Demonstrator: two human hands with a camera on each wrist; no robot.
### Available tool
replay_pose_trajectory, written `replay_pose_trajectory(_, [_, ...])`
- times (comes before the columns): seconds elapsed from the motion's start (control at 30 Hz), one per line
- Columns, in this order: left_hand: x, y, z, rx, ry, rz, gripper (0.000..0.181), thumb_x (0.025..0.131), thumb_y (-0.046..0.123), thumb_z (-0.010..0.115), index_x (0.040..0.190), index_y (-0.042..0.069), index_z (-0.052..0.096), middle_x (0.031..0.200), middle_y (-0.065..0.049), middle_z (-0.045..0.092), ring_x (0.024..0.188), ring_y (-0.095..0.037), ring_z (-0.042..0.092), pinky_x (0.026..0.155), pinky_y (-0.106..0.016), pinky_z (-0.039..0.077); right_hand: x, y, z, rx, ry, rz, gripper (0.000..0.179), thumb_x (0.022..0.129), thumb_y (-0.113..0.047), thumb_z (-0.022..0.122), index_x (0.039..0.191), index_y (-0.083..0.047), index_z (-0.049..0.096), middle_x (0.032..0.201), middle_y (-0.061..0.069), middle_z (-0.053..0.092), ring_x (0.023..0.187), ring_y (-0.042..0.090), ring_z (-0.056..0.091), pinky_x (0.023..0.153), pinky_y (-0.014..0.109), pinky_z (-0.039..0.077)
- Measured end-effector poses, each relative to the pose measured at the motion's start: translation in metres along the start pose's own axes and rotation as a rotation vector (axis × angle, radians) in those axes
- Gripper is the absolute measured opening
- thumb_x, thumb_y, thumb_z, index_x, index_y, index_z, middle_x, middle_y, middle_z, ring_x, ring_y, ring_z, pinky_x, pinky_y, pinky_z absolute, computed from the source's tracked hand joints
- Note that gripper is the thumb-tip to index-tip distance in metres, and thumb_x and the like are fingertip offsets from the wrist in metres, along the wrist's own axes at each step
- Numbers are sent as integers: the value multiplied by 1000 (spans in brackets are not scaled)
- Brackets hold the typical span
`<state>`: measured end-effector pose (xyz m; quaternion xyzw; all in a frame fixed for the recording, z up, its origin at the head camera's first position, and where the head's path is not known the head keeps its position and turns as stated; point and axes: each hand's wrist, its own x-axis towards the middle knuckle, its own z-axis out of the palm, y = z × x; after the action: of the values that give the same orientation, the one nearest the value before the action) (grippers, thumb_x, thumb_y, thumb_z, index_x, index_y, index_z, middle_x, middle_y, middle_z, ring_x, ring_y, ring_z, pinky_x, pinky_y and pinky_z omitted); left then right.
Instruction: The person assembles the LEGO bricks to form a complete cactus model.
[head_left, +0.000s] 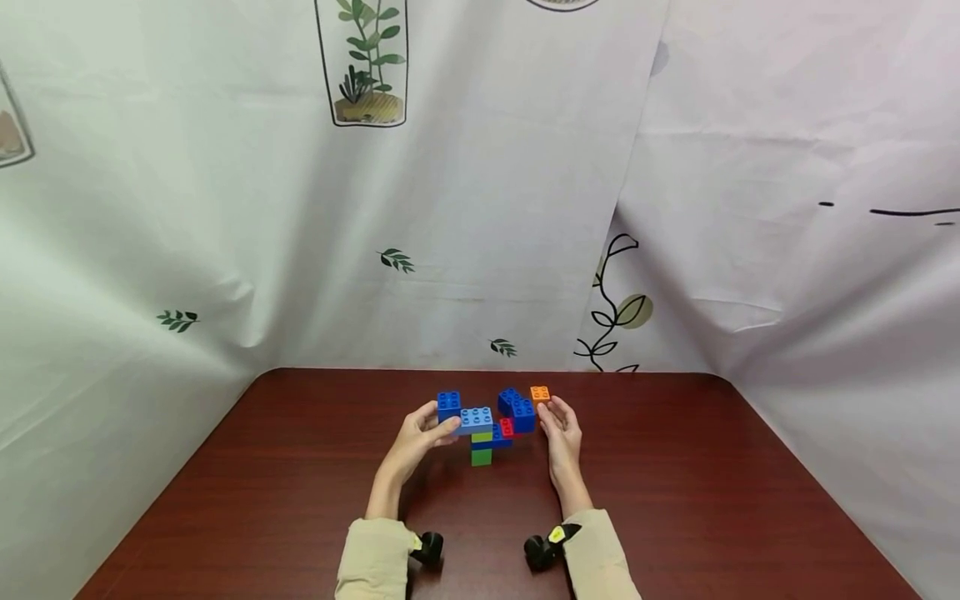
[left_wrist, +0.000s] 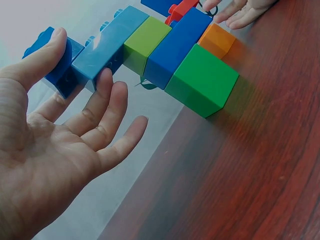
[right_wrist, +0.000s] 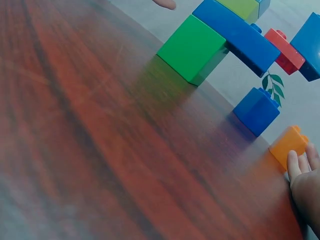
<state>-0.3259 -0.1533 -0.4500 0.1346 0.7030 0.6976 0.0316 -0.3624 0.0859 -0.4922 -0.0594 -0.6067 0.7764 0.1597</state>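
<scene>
My left hand [head_left: 411, 442] holds a dark blue brick [left_wrist: 65, 65] at the left end of a stepped brick structure. Its thumb presses that brick, and its fingers reach under the adjoining light blue brick [head_left: 477, 422]. Below these come a lime brick [left_wrist: 147, 44], a long blue brick [left_wrist: 179, 50] and, on the table, a green brick [left_wrist: 202, 80]. A small red brick [right_wrist: 284, 51] on the long blue one carries another blue brick [right_wrist: 309, 47] to the right. My right hand [head_left: 564, 437] pinches an orange brick [right_wrist: 289, 146] on the table with thumb and fingertips.
A separate blue brick [right_wrist: 256, 112] stands on the brown table [head_left: 300, 492] near the structure's right side. Behind the table hangs a pale, patterned cloth [head_left: 480, 208]. A black wrist camera [head_left: 429, 550] sits by the left sleeve, another black wrist camera [head_left: 538, 552] by the right.
</scene>
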Motion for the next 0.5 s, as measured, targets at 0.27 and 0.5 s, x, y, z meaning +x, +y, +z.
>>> replay_pose_trajectory(0.27, [-1, 0, 0, -7, 7, -6, 52, 96, 18, 62, 137, -7, 43, 110, -14, 68, 89, -6, 69, 99, -51, 50, 8, 4, 3, 51, 55, -25, 51, 94, -13, 64, 137, 7, 45, 137, 28, 49, 98, 0, 58, 78, 7, 49])
replay_pose_trajectory(0.5, [0, 0, -1, -7, -2, 3, 49, 96, 18, 62, 135, -7, 44, 106, -9, 69, 90, -5, 68, 98, -48, 51, 17, 6, 3, 42, 59, -26, 54, 93, -12, 65, 138, 7, 43, 143, 30, 44, 132, 38, 46, 85, 5, 46])
